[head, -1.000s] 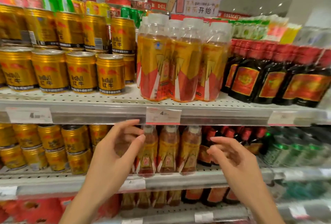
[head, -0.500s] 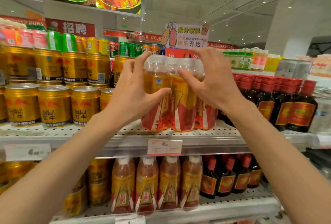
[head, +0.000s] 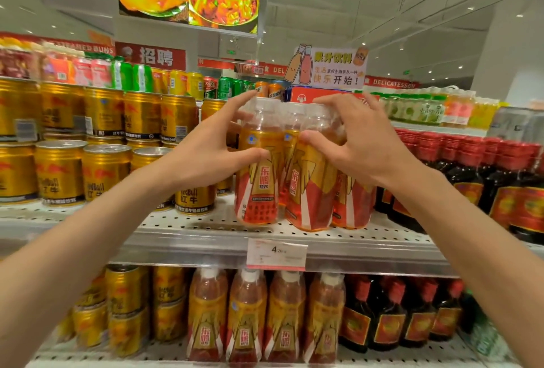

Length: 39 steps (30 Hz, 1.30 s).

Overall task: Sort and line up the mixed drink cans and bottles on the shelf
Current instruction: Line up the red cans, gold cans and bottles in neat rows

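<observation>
Orange-and-red labelled bottles (head: 297,167), clear necks, white caps, amber drink, standing upright at the front of the upper shelf (head: 206,232). Left hand (head: 206,155) grips the leftmost bottle, thumb across its label, fingers over the cap. Right hand (head: 350,144) grips the bottles next to it the same way. Gold cans (head: 103,173) just left read "RedBull"; price tag (head: 276,254) below reads "4".

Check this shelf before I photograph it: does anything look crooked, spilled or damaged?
Nothing spilled or damaged. Only the front orange bottles on the upper shelf look uneven: the middle one stands slightly nearer the edge, and labels face differently. The left hand and right hand hold them.
</observation>
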Available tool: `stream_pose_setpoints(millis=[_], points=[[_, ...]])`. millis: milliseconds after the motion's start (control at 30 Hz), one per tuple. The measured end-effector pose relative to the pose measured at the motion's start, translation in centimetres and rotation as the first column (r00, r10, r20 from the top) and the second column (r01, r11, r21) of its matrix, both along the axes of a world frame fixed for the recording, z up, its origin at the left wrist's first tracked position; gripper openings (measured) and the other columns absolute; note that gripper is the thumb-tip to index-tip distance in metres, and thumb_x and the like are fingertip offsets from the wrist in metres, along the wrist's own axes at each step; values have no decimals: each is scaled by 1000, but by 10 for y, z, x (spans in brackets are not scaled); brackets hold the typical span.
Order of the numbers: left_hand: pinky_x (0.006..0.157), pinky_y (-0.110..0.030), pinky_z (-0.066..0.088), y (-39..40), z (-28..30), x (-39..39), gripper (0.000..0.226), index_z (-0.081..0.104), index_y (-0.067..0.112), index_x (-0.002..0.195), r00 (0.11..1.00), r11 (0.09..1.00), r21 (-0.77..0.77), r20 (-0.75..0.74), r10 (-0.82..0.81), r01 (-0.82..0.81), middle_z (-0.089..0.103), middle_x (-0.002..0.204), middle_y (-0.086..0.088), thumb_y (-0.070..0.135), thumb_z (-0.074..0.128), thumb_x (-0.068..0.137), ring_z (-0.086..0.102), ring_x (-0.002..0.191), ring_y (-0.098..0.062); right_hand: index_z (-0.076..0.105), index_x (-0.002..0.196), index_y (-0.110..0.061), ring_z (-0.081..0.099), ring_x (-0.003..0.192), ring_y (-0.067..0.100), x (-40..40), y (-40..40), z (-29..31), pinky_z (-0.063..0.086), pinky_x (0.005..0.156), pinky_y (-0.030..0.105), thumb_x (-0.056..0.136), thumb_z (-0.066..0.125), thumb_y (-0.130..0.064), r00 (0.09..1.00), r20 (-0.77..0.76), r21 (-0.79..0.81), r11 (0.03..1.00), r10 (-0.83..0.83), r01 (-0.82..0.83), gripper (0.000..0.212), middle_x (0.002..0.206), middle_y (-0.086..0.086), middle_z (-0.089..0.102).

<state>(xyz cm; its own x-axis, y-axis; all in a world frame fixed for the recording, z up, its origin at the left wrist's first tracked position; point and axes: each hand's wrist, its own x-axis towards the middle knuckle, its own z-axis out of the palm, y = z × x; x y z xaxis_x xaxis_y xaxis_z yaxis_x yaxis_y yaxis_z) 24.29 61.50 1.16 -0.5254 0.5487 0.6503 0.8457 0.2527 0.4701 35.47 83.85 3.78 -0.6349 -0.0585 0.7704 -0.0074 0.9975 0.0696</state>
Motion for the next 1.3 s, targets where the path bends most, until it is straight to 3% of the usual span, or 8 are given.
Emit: stream_pose_setpoints(millis=[400, 633, 800, 900, 1000, 1100, 1200, 1300], points=[[96, -36, 51, 1, 0, -2, 83, 19, 44, 152, 999, 1000, 15, 31, -10, 9, 53, 136, 7, 43, 72, 88, 56, 118, -13, 48, 140, -23, 55, 122, 13, 0, 1, -5, 4, 125, 46, 94, 51, -57, 1000, -7, -33, 999, 14, -14, 57, 105, -15, 52], [80, -28, 51, 1, 8, -1, 84, 26, 34, 143, 983, 990, -5, -123, 137, -138, 60, 107, 4, 62, 73, 79, 61, 95, -12, 47, 141, -23, 56, 122, 13, -2, 1, -6, 6, 125, 46, 92, 46, -62, 1000, -2, -35, 999, 1, -1, 63, 106, -15, 53], [83, -20, 49, -8, 16, -9, 63, 30, 40, 144, 983, 997, -2, 165, -74, 75, 59, 123, 5, 44, 67, 92, 61, 108, -5, 46, 141, -25, 56, 119, 11, -2, 2, -7, 4, 125, 44, 91, 44, -63, 1000, 3, -43, 999, -1, 1, 63, 104, -13, 56], [82, -27, 53, -1, 14, -3, 73, 36, 34, 135, 998, 997, 46, 13, 54, -55, 62, 107, 5, 61, 74, 78, 63, 97, -9, 46, 141, -25, 57, 119, 12, -2, 0, -5, 4, 125, 45, 91, 45, -63, 1000, 9, -48, 999, 2, -1, 63, 105, -13, 57], [87, -33, 52, 11, 9, 4, 85, 34, 30, 137, 960, 971, 57, -150, 237, -231, 55, 113, 0, 77, 65, 73, 58, 98, -16, 46, 141, -27, 58, 121, 14, 1, -1, 0, 4, 126, 47, 91, 48, -62, 999, 39, -61, 998, 7, -4, 61, 109, -8, 63], [101, -38, 46, 1, 17, 4, 68, 28, 38, 146, 998, 997, -51, 17, 53, -52, 53, 132, -1, 63, 58, 90, 57, 114, -17, 43, 144, -31, 48, 133, 18, 3, 0, 6, 5, 125, 51, 87, 41, -74, 995, 86, -19, 999, -45, 47, 72, 131, -1, 60], [92, -27, 47, -13, 25, 1, 64, 31, 43, 146, 995, 993, -99, 86, -56, 64, 61, 120, 11, 46, 66, 92, 61, 109, -7, 41, 146, -35, 46, 132, 21, 6, -3, 9, 9, 124, 51, 77, 44, -85, 987, 117, 13, 994, -113, 112, 85, 133, 2, 56], [85, -24, 51, -9, 19, 3, 71, 38, 38, 142, 999, 1000, -14, -24, 22, -22, 59, 111, 15, 56, 73, 82, 60, 103, -1, 41, 145, -35, 50, 131, 17, 7, -4, 14, 1, 125, 51, 79, 60, -74, 988, 140, -31, 997, -64, 69, 79, 139, -1, 55]])
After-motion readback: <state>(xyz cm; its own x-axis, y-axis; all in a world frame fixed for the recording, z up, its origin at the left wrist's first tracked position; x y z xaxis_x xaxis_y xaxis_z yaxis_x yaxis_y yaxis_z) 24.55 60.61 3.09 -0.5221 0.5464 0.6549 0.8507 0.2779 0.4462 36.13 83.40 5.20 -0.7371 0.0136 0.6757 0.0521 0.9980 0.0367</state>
